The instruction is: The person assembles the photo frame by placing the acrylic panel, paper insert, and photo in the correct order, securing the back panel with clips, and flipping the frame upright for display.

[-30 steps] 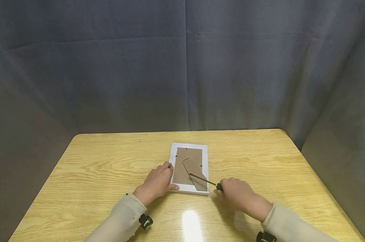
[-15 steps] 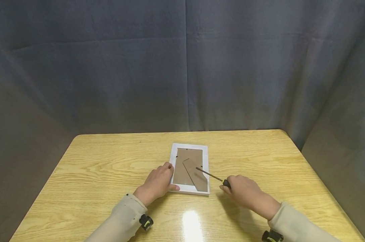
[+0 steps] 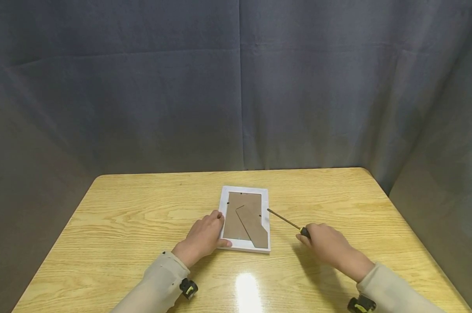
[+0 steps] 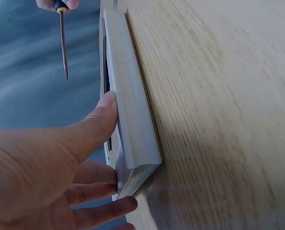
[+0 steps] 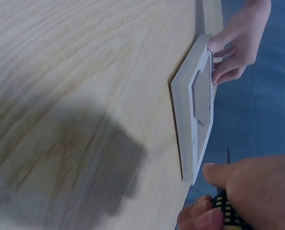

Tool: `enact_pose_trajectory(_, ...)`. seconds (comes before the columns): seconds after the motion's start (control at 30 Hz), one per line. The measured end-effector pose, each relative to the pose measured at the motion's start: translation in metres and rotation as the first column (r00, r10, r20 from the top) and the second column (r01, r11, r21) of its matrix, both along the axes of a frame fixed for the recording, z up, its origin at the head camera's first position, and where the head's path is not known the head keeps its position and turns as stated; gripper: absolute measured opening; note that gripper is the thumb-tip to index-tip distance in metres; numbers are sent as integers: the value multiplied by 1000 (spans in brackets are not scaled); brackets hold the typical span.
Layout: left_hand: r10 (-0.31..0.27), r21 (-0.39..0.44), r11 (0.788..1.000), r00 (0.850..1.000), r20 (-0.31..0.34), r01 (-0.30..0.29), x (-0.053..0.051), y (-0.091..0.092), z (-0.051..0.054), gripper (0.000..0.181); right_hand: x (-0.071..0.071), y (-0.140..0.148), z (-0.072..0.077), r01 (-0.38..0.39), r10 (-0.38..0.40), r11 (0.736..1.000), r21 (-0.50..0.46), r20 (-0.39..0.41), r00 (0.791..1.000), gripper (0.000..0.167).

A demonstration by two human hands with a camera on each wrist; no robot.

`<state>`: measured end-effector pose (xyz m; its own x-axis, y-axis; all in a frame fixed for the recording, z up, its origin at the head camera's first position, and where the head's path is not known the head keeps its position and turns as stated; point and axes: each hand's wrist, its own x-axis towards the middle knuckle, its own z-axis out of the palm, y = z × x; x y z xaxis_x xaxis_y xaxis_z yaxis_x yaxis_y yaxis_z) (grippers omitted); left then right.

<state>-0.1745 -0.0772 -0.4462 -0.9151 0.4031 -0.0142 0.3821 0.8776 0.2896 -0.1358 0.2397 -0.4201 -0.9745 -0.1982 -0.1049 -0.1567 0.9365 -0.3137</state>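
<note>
A white picture frame lies back side up on the table, with a brown backing board and an angled stand flap showing. Small dark tabs sit along the board's edges. My left hand holds the frame's near left corner; the left wrist view has the thumb on the near rail and the fingers at the side. To the right, my right hand grips a screwdriver by its black and yellow handle. Its tip hovers by the frame's right edge, apparently apart from it.
The wooden table extends around the frame on all sides. Grey curtains hang behind the table and at both sides. A bright reflection lies on the wood in front of the frame.
My right hand has drawn back to the right, taking the screwdriver tip from over the backing board to beside the frame's right edge. The left hand and frame have hardly moved.
</note>
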Motion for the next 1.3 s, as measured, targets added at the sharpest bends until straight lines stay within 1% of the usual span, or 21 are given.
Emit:
enact_pose_trajectory(0.17, 0, -1, 1000, 1000, -2, 0, 0, -1, -1, 75, -3, 9, -4, 18, -18, 1000, 0, -14, 1000, 42)
enact_pose_trajectory(0.43, -4, -8, 1000, 1000, -8, 4, 0, -1, 0, 76, -4, 21, -8, 46, -45, 999, 24, -20, 999, 33)
enact_pose_trajectory(0.57, -3, -8, 1000, 1000, -4, 3, 0, -1, 0, 76, -6, 28, -11, 50, -50, 998, 29, -17, 999, 32)
enact_pose_trajectory(0.77, -6, -4, 1000, 1000, -3, 6, 1, -1, 1, 75, -8, 39, -14, 75, -75, 997, 29, -13, 997, 33)
enact_pose_trajectory(0.9, -7, -2, 1000, 1000, -6, 7, 1, -1, 0, 75, -11, 46, -17, 86, -85, 996, 35, -31, 996, 33)
enact_pose_trajectory(1.3, -11, -4, 1000, 1000, -15, 11, 0, 0, 0, 75, -14, 60, -21, 82, -81, 996, 23, -39, 996, 31)
